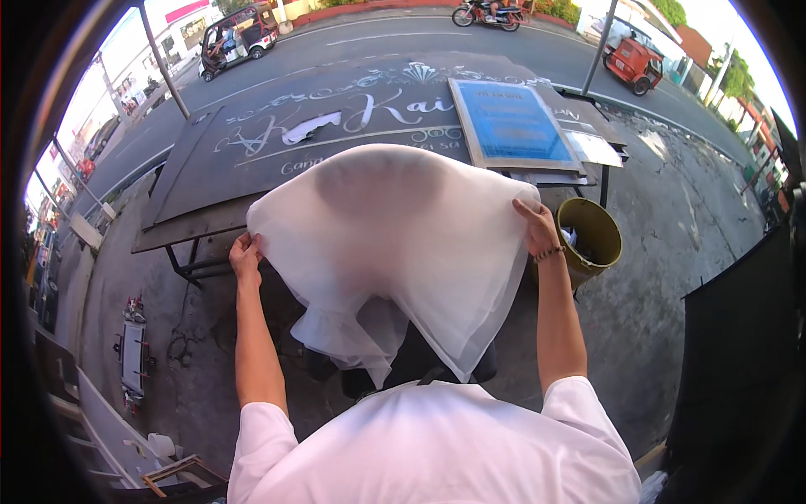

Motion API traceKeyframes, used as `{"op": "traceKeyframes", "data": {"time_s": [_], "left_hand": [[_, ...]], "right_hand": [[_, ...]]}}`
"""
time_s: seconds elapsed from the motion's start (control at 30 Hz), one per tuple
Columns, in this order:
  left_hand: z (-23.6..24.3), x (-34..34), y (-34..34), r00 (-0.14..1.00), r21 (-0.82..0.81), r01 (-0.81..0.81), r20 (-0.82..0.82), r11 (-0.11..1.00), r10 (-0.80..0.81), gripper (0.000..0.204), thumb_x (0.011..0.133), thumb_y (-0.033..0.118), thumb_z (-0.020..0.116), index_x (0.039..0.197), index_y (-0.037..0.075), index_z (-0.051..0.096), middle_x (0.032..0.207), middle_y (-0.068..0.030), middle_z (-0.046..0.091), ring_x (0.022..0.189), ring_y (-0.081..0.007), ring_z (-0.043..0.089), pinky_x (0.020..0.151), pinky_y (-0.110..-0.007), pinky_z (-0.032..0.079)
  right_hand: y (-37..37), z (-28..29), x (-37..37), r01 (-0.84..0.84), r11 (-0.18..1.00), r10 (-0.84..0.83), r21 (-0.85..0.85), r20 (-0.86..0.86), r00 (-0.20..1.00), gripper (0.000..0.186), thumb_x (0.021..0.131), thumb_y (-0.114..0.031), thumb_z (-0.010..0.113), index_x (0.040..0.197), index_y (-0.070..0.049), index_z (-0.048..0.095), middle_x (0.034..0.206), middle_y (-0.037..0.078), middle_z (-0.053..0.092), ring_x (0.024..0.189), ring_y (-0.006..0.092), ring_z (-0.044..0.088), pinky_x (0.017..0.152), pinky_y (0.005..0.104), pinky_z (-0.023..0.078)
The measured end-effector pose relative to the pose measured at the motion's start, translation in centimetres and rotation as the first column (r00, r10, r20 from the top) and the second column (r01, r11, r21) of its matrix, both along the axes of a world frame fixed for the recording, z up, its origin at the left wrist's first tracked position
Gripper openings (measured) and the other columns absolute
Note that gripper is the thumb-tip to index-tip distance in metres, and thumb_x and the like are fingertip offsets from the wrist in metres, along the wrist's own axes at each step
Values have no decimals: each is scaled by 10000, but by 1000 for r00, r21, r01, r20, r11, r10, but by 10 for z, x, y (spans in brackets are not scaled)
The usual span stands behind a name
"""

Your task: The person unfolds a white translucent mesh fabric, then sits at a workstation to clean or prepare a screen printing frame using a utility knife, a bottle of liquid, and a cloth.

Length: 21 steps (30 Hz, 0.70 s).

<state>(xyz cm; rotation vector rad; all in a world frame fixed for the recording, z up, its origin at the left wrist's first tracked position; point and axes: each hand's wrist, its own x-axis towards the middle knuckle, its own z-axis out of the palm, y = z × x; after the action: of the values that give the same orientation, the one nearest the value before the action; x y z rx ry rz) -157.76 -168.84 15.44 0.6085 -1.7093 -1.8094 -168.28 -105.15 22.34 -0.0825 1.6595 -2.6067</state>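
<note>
Roadside bench ahead — left hand and right hand pinch white cloth between fingers; even tension should limit sag.

White lettering marks the dark board; the blue-panelled frame bears blurred print.

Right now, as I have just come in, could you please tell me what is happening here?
A person in a white shirt holds a sheer white fabric spread out in front of them. The left grip pinches its left edge and the right grip its right edge, while its lower part hangs loose. Beyond it, a dark board with white lettering lies on a table, with a blue framed panel on top. An olive bucket stands to the right.
</note>
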Motion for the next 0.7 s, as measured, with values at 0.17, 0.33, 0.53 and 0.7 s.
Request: {"op": "traceKeyframes", "data": {"time_s": [0.17, 0.33, 0.53, 0.7], "left_hand": [[12, -4, 12, 1000, 66, 12, -17, 998, -11, 276, 915, 210, 745, 1110, 79, 600, 949, 6, 674, 834, -97, 655, 712, -256, 525], [20, -5, 7, 989, -79, -136, 42, 988, 139, 200, 915, 217, 745, 1029, 81, 655, 898, 25, 672, 798, -74, 626, 692, -248, 505], [18, -11, -6, 982, -119, -189, -43, 975, 185, 141, 915, 200, 742, 968, 86, 679, 869, 44, 669, 759, -60, 598, 661, -230, 472], [24, -10, -12, 987, -140, -158, -46, 978, 153, 187, 905, 214, 751, 1016, 97, 657, 919, 36, 671, 779, -70, 604, 669, -236, 477]], "right_hand": [[4, 4, 1, 38, 999, -39, 32, 18, 999, 307, 847, -151, 804, 1086, 5, 689, 1029, 76, 720, 885, 177, 698, 799, 329, 567], [5, 12, 3, 11, 1000, -10, -14, 106, 994, 269, 861, -170, 795, 1054, -7, 704, 993, 64, 723, 839, 151, 695, 758, 298, 568], [12, -5, -5, 79, 997, -78, -5, 27, 997, 250, 871, -178, 787, 1034, -4, 711, 963, 54, 721, 799, 138, 692, 721, 282, 567], [8, 7, 2, 92, 995, -93, 43, 18, 995, 264, 862, -177, 796, 1029, 5, 704, 951, 64, 717, 788, 145, 688, 709, 292, 568]]}}
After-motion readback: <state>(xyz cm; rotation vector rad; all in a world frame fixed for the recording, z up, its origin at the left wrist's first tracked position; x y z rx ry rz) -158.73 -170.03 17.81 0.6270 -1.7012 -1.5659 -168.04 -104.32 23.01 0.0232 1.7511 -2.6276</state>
